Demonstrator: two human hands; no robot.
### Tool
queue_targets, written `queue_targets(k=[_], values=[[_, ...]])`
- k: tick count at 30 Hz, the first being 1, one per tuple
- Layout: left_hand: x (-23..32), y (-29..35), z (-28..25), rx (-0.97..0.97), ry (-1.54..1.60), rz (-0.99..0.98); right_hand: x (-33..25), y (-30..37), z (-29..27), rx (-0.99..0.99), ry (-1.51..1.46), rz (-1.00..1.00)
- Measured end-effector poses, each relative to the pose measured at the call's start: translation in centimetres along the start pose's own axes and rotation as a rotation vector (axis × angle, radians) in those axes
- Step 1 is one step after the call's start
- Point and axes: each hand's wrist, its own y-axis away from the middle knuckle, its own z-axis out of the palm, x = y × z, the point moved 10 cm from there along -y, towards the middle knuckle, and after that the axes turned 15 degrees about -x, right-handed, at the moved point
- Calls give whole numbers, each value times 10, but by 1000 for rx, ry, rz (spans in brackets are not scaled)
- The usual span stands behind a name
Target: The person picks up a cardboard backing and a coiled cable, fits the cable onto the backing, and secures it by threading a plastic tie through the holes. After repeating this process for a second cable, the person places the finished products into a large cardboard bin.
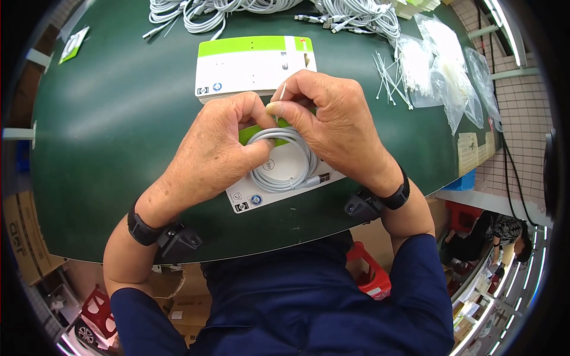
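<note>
Coiled white cable [284, 159] lying flat on a white-and-green card [279, 184], near the front edge of the green surface [107, 118]. Coil already wound and seated on card; plug end at lower right of the coil, free. White tie [282, 92] pinched at top of coil, one end sticking up; judged mid-fastening, tie not yet closed as far as visible. Whether it passed through the card: could not tell.

Left hand [217, 148]: fingers curled close, thumb pressing the coil's left side, fingertips meeting the right hand's at the tie.
Right hand [332, 121]: fingers [279, 108] narrowed to a pinch on the tie, rest of hand over the coil's upper right.

Further out: stack of cards [255, 65] just behind the hands; loose ties [389, 77] and clear bags [451, 71] to the right; uncoiled cables [356, 15] along the far edge.
</note>
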Motion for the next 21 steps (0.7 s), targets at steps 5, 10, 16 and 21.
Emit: queue_targets(k=[5,10,16,21], values=[[2,0,4,-6,-36,39,-18,2,-3,91,218,-95],[-2,0,6,-34,-3,-14,-24,2,-1,103,249,-158],[-4,-1,7,-39,11,-44,-22,1,0,99,271,-143],[-3,-2,10,-34,1,-3,-19,0,-3,115,219,-131]])
